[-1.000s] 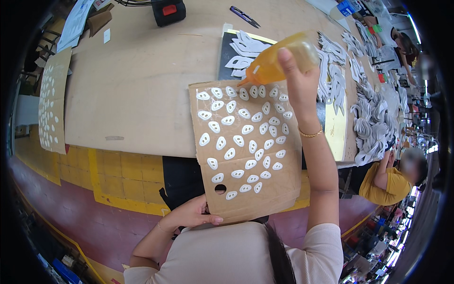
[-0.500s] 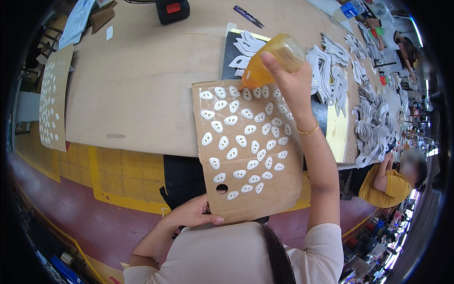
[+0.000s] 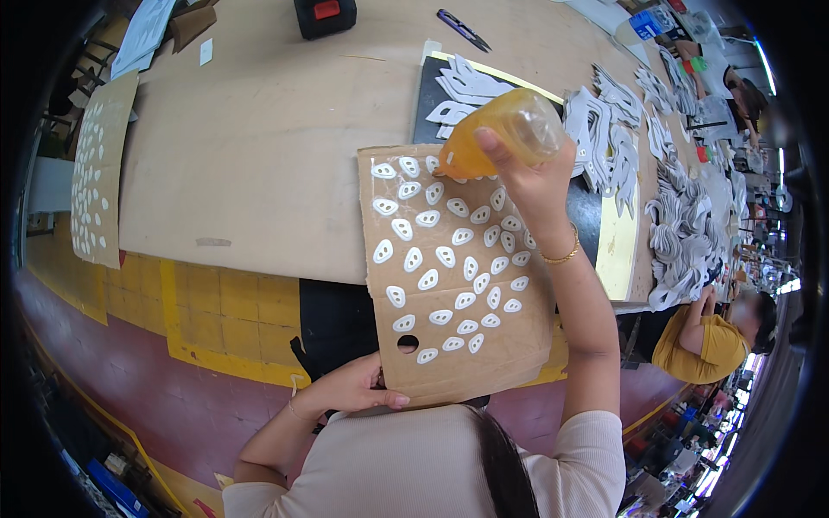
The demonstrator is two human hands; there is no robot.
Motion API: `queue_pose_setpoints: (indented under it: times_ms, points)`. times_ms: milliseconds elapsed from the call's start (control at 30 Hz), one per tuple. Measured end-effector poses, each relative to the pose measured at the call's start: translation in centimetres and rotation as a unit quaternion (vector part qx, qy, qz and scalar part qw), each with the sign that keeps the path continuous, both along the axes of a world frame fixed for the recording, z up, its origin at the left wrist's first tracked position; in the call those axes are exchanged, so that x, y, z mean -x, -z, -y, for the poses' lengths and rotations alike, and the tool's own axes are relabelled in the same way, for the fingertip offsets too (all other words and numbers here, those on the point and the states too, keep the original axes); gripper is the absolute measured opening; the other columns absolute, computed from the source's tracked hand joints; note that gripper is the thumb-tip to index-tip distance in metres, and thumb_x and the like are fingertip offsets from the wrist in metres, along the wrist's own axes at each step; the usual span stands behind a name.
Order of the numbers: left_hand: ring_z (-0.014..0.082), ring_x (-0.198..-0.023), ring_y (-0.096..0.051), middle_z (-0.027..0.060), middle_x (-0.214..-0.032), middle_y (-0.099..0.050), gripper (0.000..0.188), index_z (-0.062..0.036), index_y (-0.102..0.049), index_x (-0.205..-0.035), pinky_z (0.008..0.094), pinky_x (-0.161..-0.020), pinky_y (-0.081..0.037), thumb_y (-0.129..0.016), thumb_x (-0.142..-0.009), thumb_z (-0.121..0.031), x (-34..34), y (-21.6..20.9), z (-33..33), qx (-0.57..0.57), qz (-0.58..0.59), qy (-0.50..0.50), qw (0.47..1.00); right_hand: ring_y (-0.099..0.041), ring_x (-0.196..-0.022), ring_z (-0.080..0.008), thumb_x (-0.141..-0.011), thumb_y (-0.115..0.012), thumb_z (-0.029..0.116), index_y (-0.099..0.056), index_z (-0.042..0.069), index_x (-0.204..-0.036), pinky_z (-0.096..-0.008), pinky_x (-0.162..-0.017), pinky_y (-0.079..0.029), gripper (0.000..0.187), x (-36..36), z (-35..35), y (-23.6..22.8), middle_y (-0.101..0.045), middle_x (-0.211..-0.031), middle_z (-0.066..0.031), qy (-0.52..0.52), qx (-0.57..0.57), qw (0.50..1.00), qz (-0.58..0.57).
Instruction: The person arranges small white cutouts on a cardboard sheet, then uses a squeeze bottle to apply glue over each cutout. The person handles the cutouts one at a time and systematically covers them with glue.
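A brown cardboard sheet leans over the table's near edge, with many small white rounded pieces on it, each with two holes. My left hand grips its lower left edge, thumb on top and fingers hidden underneath. My right hand is wrapped round a clear squeeze bottle of amber liquid. The bottle is tipped, its orange nozzle pointing down and left at a white piece in the sheet's top row. Whether the nozzle touches that piece I cannot tell. The bottle and hand cover part of the upper right rows.
Behind the sheet, white cut pieces lie on a black board. More piles fill the table's right side. Thread snips and a black-and-red object lie farther back. A second cardboard sheet overhangs at left. A person in yellow sits at right.
The bottle, in my right hand, has come down and slightly left over the sheet; its nozzle has moved down-left along the top row. My left hand keeps its grip. The view has shifted slightly.
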State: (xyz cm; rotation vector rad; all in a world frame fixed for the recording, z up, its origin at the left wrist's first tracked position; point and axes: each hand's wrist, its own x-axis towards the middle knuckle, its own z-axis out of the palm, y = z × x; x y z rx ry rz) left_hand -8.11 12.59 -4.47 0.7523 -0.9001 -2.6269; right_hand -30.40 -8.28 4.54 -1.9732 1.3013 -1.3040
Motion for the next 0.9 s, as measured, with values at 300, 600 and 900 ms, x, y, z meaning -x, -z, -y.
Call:
queue_pose_setpoints:
  times_ms: [300,600,900]
  points:
    - [0.0173,-0.119,-0.045,0.0131,-0.132,-0.045,0.074,0.0036,-0.026,-0.136,0.0317,-0.1,-0.038,-0.071,-0.079,-0.004,0.0,0.5,-0.2,-0.012,0.005,0.002,1.0,-0.064,-0.068,-0.0174,-0.07,-0.08,0.027,-0.067,0.003,-0.084,-0.0268,-0.06,-0.051,0.031,-1.5,1.0,-0.6,-0.065,-0.079,-0.007,-0.032,0.126,0.988,-0.079]
    - [0.0172,-0.119,-0.045,0.0132,-0.132,-0.045,0.074,0.0027,-0.026,-0.136,0.0316,-0.1,-0.038,-0.071,-0.079,-0.005,0.1,-0.3,0.2,-0.003,0.01,0.001,1.0,-0.066,-0.072,-0.0179,-0.072,-0.078,0.029,-0.066,0.002,-0.086,-0.0266,-0.064,-0.052,0.033,-1.1,1.7,-1.5,-0.067,-0.083,-0.0082,-0.016,0.09,0.988,-0.123]
    - [0.0169,-0.12,-0.044,0.0115,-0.133,-0.044,0.073,0.0027,-0.027,-0.137,0.0315,-0.101,-0.037,-0.071,-0.078,-0.004,0.1,-0.1,0.2,-0.009,0.004,0.004,1.0,-0.064,-0.074,-0.0126,-0.078,-0.074,0.03,-0.066,0.0,-0.09,-0.025,-0.067,-0.051,0.034,-0.5,1.6,-1.9,-0.068,-0.082,-0.0068,0.004,-0.079,0.993,0.087]
